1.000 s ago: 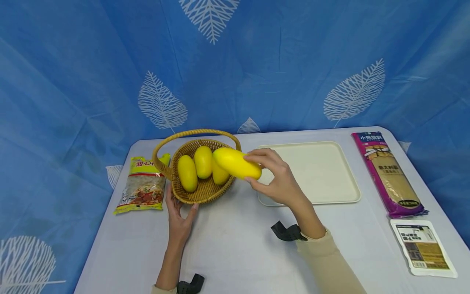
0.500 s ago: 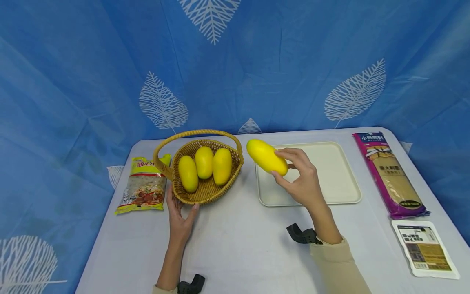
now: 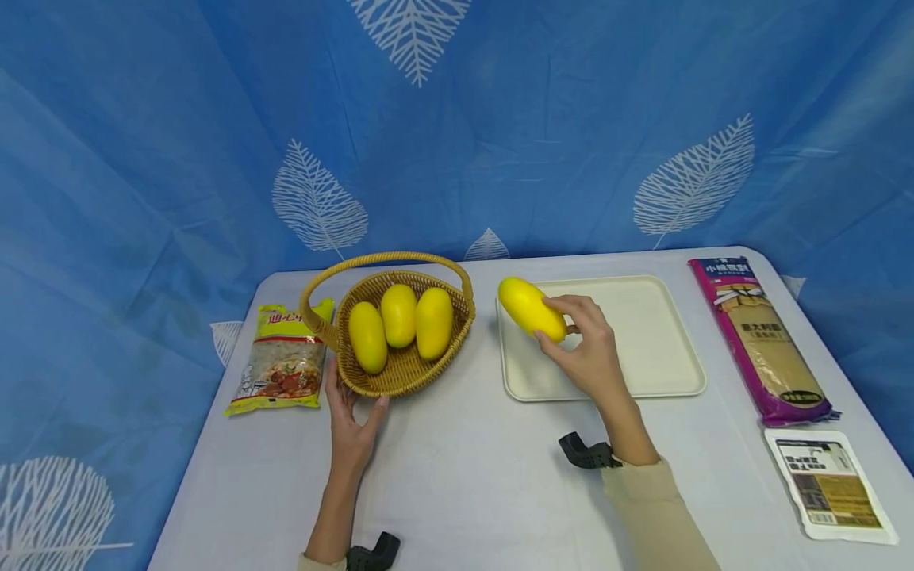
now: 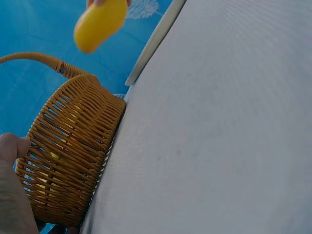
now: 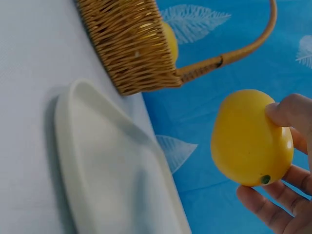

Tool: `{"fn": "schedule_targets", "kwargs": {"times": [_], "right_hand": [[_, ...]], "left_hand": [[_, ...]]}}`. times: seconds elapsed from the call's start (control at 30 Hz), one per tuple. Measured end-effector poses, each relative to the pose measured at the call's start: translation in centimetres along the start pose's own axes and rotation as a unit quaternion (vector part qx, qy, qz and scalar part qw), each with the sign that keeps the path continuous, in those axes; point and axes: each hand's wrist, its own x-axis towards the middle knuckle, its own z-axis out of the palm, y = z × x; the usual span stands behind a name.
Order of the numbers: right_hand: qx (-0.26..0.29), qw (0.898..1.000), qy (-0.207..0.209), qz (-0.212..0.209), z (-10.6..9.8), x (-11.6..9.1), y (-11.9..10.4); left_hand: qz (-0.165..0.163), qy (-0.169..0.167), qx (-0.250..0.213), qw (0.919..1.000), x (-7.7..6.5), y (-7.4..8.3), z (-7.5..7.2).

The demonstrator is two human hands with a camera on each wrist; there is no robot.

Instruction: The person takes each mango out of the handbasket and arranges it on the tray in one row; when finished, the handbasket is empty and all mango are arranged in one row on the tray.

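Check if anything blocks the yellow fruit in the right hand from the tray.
Nothing visible does. The right hand holds the yellow fruit raised; the right wrist view shows only an open gap between it and the tray. The basket stands to the left, outside that gap.

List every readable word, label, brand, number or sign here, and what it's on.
"意大利面": purple packet; its other print is too blurred to be sure.
"通心": yellow-edged bag; what follows is partly behind the basket handle.
White-bordered pouch: print too small and blurred.
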Motion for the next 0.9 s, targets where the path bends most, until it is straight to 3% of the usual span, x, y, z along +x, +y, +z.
{"fn": "schedule_targets", "kwargs": {"times": [0.23,0.5,0.6,0.73,0.83,0.9], "right_hand": [[-0.037,0.998,-0.015,0.040,0.9,-0.3,1.4],[-0.076,0.995,-0.021,0.058,1.6,-0.7,2.1],[-0.083,0.995,-0.019,0.060,1.7,-0.8,2.3],[-0.088,0.994,-0.019,0.061,2.0,-0.7,2.5],[-0.096,0.993,-0.020,0.062,2.2,-0.7,2.6],[-0.103,0.993,-0.020,0.063,2.3,-0.7,2.6]], "left_hand": [[0.004,-0.001,-0.008,1.0000,0.1,-0.2,0.0],[0.002,0.000,-0.002,1.0000,0.0,-0.1,0.0],[-0.004,-0.003,0.003,1.0000,0.1,1.3,0.1],[-0.009,-0.002,0.003,1.0000,0.1,1.5,0.1],[-0.004,0.001,0.002,1.0000,0.1,0.1,0.0],[-0.001,0.001,0.006,1.0000,0.1,0.0,0.0]]}}
